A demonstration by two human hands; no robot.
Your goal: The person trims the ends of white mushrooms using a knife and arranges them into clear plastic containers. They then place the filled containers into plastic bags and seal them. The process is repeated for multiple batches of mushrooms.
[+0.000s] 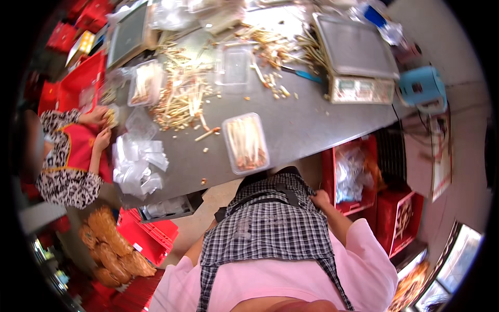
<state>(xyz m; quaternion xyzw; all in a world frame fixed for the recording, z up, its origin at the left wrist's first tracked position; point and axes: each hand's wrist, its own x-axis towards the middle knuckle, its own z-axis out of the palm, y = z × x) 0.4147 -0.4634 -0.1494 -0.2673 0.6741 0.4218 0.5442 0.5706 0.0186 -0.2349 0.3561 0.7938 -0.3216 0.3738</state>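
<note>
My right hand (320, 199) is at the right side of my checked apron (269, 226), by its hem; whether it grips the cloth is unclear. My left hand is hidden behind the apron's left side. Before me, near the edge of the metal table (296, 128), a clear plastic tray (246, 143) holds pale slender stalks with brownish ends. Beyond it lie a heap of loose stalks (183, 93), an empty clear tray (234, 64) and another filled tray (146, 83). A blue-handled tool (308, 75) rests near the scale (354, 46).
A co-worker (70, 152) handles small pieces at the table's left end, beside plastic bags (138, 163). A blue container (423, 87) stands right of the scale. Red crates (351, 175) are under the table's right side; another red crate (150, 234) is at lower left.
</note>
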